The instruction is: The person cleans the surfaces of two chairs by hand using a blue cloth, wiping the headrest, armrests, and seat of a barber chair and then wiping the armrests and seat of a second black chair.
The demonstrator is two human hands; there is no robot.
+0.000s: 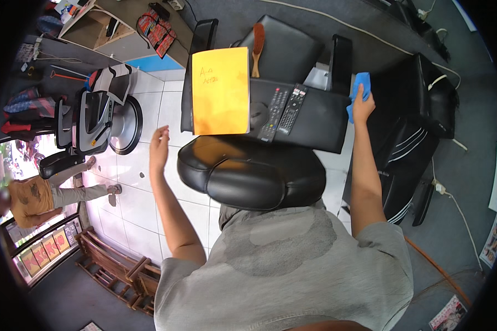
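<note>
My right hand (363,104) grips a crumpled blue cloth (360,85) just right of a black padded chair (314,124). Left of that chair, my left hand (159,145) hangs over the floor with nothing in it, its fingers close together and partly curled. On the chair seat lie a yellow notebook (220,91) bearing handwriting, two black remote controls (273,113) and a dark round item (259,114). A brush (257,45) with a wooden handle leans on the black cushion behind them. The rounded black backrest (248,173) is between me and the seat.
Another barber's chair (95,120) on a round metal base (126,124) stands to the left. A person (31,200) is by the glass front. A bamboo bench (116,269) is at lower left. Black seating with striped fabric (406,153) and white cables (459,211) lie to the right.
</note>
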